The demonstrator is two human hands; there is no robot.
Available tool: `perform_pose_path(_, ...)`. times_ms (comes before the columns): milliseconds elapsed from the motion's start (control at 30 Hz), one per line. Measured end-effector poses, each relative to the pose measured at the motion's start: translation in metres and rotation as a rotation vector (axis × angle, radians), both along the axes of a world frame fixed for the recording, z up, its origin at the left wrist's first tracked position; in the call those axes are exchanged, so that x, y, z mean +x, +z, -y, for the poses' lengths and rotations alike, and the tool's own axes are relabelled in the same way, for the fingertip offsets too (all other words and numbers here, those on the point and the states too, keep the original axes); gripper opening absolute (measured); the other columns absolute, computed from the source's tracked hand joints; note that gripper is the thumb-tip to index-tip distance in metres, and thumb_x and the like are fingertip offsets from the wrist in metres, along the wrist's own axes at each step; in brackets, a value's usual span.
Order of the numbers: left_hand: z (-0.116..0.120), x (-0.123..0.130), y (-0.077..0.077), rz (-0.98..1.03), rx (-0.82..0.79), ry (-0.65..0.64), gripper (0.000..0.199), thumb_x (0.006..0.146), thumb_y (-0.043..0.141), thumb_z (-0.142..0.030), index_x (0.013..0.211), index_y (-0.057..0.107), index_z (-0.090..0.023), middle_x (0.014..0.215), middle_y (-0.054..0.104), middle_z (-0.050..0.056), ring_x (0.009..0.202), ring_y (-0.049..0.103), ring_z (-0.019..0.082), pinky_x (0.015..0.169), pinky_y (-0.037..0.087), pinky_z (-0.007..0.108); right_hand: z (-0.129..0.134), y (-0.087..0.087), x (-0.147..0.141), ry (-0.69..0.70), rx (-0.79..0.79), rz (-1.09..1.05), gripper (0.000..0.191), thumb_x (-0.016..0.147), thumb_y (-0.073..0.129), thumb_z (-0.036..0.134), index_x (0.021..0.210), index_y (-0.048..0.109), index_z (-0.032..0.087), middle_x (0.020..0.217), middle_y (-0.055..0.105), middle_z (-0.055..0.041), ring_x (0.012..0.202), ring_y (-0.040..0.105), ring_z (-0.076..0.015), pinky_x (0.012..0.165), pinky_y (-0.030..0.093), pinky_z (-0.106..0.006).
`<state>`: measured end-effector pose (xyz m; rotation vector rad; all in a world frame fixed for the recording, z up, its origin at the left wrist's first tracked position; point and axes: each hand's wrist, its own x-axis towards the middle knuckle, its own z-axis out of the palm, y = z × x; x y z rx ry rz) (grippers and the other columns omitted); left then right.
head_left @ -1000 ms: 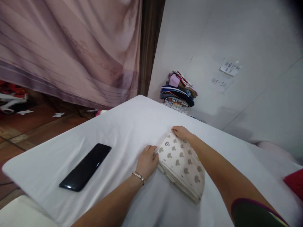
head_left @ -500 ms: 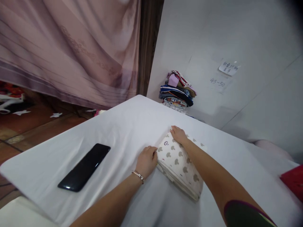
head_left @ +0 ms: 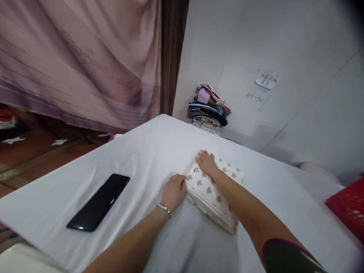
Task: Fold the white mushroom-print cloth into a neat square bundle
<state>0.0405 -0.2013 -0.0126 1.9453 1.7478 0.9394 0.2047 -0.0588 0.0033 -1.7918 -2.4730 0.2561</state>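
Observation:
A folded white cloth [head_left: 210,189] printed with grey-brown mouse-head shapes lies on the white-covered table [head_left: 148,151]. My left hand [head_left: 174,190], a bracelet at its wrist, has its fingers curled in at the cloth's left corner and grips the edge. On the top face of the cloth, near its far left edge, my right hand [head_left: 206,162] rests flat with the fingers a little apart. My right forearm covers part of the cloth's right side. The stacked layers show along the near edge.
To the left lies a black phone-like slab [head_left: 99,203]. A pile of folded clothes [head_left: 209,106] stands beyond the table by the white wall [head_left: 270,45], which bears a paper label [head_left: 266,80]. A red item [head_left: 348,206] is at the right edge; a pink curtain [head_left: 93,57] hangs behind.
My right hand has moved slightly left along the cloth's far edge, its fingers now more spread and flat. My left hand stays at the corner. The whole view has shifted a little.

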Motion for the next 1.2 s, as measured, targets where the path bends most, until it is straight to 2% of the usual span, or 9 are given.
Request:
perform_pose_path(200, 0.000, -0.002, -0.001, 0.009, 0.010, -0.016, 0.022, 0.084, 0.041, -0.015, 0.094, 0.060, -0.018, 0.090, 0.062, 0.004, 0.089, 0.054, 0.017, 0.077, 0.042, 0.030, 0.021, 0.011, 0.004, -0.029, 0.036, -0.076, 0.054, 0.092, 0.027, 0.042, 0.140, 0.029, 0.018, 0.149, 0.022, -0.0093, 0.138, 0.013, -0.0228, 0.108, 0.007, -0.050)
perform_pose_path(300, 0.000, -0.002, -0.001, 0.002, 0.019, -0.018, 0.022, 0.083, 0.041, -0.014, 0.094, 0.060, -0.018, 0.090, 0.062, 0.005, 0.088, 0.054, 0.017, 0.077, 0.042, 0.030, 0.051, 0.007, 0.002, 0.053, 0.087, -0.103, 0.056, 0.091, 0.028, 0.046, 0.140, 0.029, 0.019, 0.150, 0.022, -0.0097, 0.138, 0.011, -0.0226, 0.108, 0.004, -0.050)
perform_pose_path(400, -0.001, -0.001, 0.000, -0.025, 0.028, -0.019, 0.022, 0.083, 0.040, -0.014, 0.093, 0.060, -0.017, 0.088, 0.062, 0.005, 0.087, 0.055, 0.018, 0.077, 0.043, 0.030, 0.072, 0.001, -0.006, 0.138, 0.015, -0.102, 0.059, 0.090, 0.029, 0.051, 0.139, 0.031, 0.019, 0.150, 0.020, -0.0103, 0.138, 0.011, -0.0239, 0.108, 0.005, -0.051)
perform_pose_path(633, -0.003, -0.004, 0.002, -0.027, 0.008, -0.035, 0.022, 0.082, 0.039, -0.017, 0.091, 0.060, -0.019, 0.086, 0.062, 0.004, 0.085, 0.056, 0.018, 0.076, 0.044, 0.030, 0.091, 0.012, -0.004, 0.146, -0.017, -0.164, 0.060, 0.090, 0.031, 0.051, 0.140, 0.030, 0.019, 0.150, 0.018, -0.0111, 0.138, 0.011, -0.0251, 0.108, 0.006, -0.052)
perform_pose_path(800, -0.005, -0.004, 0.000, -0.038, 0.021, -0.038, 0.023, 0.082, 0.039, -0.019, 0.094, 0.059, -0.018, 0.087, 0.062, 0.005, 0.087, 0.056, 0.018, 0.078, 0.044, 0.030, 0.113, 0.011, -0.001, 0.199, -0.047, -0.196, 0.060, 0.089, 0.032, 0.052, 0.140, 0.031, 0.021, 0.150, 0.019, -0.0101, 0.138, 0.013, -0.0250, 0.108, 0.007, -0.052)
perform_pose_path(933, -0.005, -0.005, 0.001, -0.013, -0.016, -0.037, 0.024, 0.082, 0.039, -0.020, 0.094, 0.060, -0.018, 0.088, 0.062, 0.004, 0.087, 0.057, 0.019, 0.078, 0.044, 0.030, 0.114, 0.018, 0.011, 0.187, -0.048, -0.248, 0.059, 0.089, 0.033, 0.053, 0.140, 0.031, 0.023, 0.151, 0.016, -0.0087, 0.139, 0.010, -0.0239, 0.109, 0.006, -0.051)
perform_pose_path(1033, -0.005, -0.005, 0.002, -0.005, -0.039, -0.023, 0.025, 0.082, 0.038, -0.021, 0.095, 0.060, -0.019, 0.091, 0.062, 0.005, 0.090, 0.057, 0.019, 0.079, 0.045, 0.031, 0.104, 0.025, 0.043, 0.082, 0.015, -0.221, 0.057, 0.090, 0.034, 0.049, 0.140, 0.032, 0.021, 0.151, 0.017, -0.0079, 0.139, 0.008, -0.0229, 0.110, 0.003, -0.048)
perform_pose_path(1133, -0.005, -0.004, 0.002, -0.012, -0.036, -0.005, 0.025, 0.082, 0.039, -0.021, 0.096, 0.059, -0.020, 0.093, 0.062, 0.005, 0.092, 0.056, 0.020, 0.081, 0.045, 0.032, 0.087, 0.025, 0.091, -0.153, 0.075, -0.194, 0.052, 0.088, 0.041, 0.038, 0.137, 0.038, 0.019, 0.150, 0.021, -0.0087, 0.139, 0.010, -0.0238, 0.109, 0.005, -0.049)
perform_pose_path(1200, -0.005, -0.003, 0.002, -0.010, -0.013, 0.000, 0.027, 0.081, 0.039, -0.020, 0.099, 0.059, -0.020, 0.097, 0.062, 0.005, 0.095, 0.056, 0.020, 0.084, 0.044, 0.033, 0.075, 0.021, 0.124, -0.335, 0.064, -0.291, 0.050, 0.085, 0.047, 0.034, 0.132, 0.044, 0.019, 0.147, 0.029, -0.0094, 0.137, 0.018, -0.0248, 0.109, 0.010, -0.047)
